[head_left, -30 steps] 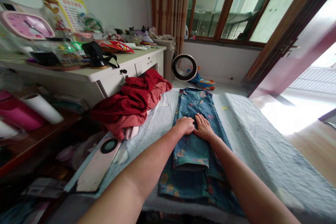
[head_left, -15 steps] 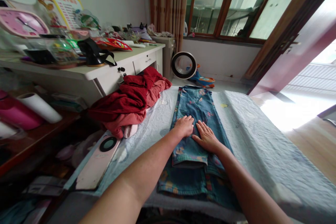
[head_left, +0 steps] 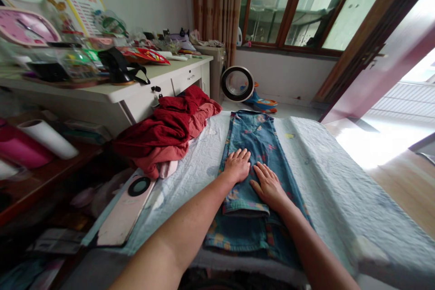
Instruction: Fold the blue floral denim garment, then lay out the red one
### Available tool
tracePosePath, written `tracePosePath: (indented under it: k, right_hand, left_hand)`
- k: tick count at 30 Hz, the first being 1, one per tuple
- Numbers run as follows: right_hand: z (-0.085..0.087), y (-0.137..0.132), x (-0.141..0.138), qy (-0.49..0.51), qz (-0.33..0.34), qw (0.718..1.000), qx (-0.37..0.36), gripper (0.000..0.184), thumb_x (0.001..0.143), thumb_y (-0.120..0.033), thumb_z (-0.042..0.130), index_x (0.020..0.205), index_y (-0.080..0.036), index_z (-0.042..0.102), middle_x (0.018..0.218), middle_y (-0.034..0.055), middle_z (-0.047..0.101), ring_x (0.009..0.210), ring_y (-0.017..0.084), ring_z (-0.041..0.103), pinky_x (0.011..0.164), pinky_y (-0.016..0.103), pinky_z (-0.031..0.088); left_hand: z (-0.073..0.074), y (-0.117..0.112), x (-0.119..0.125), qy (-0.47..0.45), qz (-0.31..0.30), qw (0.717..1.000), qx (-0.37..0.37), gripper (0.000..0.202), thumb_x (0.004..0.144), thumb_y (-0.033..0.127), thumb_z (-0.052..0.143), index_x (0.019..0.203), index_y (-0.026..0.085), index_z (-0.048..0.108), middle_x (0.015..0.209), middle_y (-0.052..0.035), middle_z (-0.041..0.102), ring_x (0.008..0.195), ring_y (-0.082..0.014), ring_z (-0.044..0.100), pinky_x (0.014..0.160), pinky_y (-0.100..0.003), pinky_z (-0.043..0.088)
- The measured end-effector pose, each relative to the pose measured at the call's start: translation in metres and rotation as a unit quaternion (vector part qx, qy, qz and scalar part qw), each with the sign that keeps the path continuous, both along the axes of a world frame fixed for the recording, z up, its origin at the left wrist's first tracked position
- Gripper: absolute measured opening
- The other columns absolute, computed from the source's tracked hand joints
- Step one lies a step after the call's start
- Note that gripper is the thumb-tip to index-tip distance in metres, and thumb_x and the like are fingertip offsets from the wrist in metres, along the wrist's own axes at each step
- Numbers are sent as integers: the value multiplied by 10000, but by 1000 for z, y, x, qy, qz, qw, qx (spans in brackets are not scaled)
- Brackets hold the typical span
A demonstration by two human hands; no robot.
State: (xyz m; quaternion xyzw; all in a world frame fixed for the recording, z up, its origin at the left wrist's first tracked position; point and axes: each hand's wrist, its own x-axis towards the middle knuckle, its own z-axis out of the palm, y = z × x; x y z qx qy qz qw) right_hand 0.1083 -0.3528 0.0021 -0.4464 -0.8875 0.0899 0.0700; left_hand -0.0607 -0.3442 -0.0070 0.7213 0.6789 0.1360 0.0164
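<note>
Blue jeans with a flower pattern [head_left: 253, 129] lie folded lengthwise on a pale blue quilted cover [head_left: 326, 167]. One leg is turned up so that its hem lies over the layers beneath. My left hand [head_left: 238, 164] rests on the denim near the left edge, palm down with its fingers stretched out. Just right of it and a little nearer to me, my right hand [head_left: 269, 184] lies flat on the jeans, its thumb apart from the fingers. Neither hand grips the cloth.
A heap of red clothes [head_left: 170, 122] lies on the cover's left side, beside a pink-white flat panel with a dark ring [head_left: 125, 213]. A cluttered white desk [head_left: 159, 72] stands at the left. Beyond the cover are an open round washer door [head_left: 238, 84] and a blue-orange toy [head_left: 265, 103].
My right hand has slid slightly toward me over the jeans. The fingers of my left hand are a little more spread. The jeans have hardly moved.
</note>
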Motion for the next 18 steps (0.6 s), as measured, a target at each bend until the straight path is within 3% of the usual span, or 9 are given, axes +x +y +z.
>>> tracePosePath:
  k: [5, 10, 14, 18]
  right_hand:
    - [0, 1, 1, -1, 2, 1000, -7, 584, 916, -385, 423, 1462, -177, 419, 1562, 92, 339, 1450, 278, 259, 1165, 469, 241]
    - [2, 1, 2, -3, 4, 1000, -17, 602, 906, -382, 429, 1471, -174, 407, 1568, 94, 324, 1458, 276, 236, 1172, 466, 221]
    - [2, 3, 3, -1, 5, 1000, -18, 606, 907, -407, 418, 1470, -183, 410, 1569, 82, 326, 1458, 269, 241, 1172, 453, 222]
    - [0, 5, 6, 14, 8, 1000, -22, 614, 914, -436, 406, 1471, -178, 403, 1570, 94, 321, 1454, 249, 259, 1169, 446, 226]
  left_hand:
    - [-2, -4, 0, -2, 3, 1000, 30, 494, 980, 351, 355, 1450, 205, 399, 1536, -71, 398, 1406, -260, 345, 1131, -468, 321]
    - [4, -11, 0, 8, -12, 997, 72, 404, 979, 284, 376, 1352, 187, 495, 1455, -96, 487, 1337, -250, 413, 1093, -431, 361]
    - [13, -17, 2, 10, -37, 995, 93, 267, 969, 242, 403, 1156, 196, 589, 1248, -76, 607, 1170, -219, 516, 1014, -367, 421]
    - [21, -21, 4, 21, -48, 996, 68, 227, 975, 242, 390, 1022, 202, 609, 1043, -75, 630, 1033, -226, 548, 938, -374, 455]
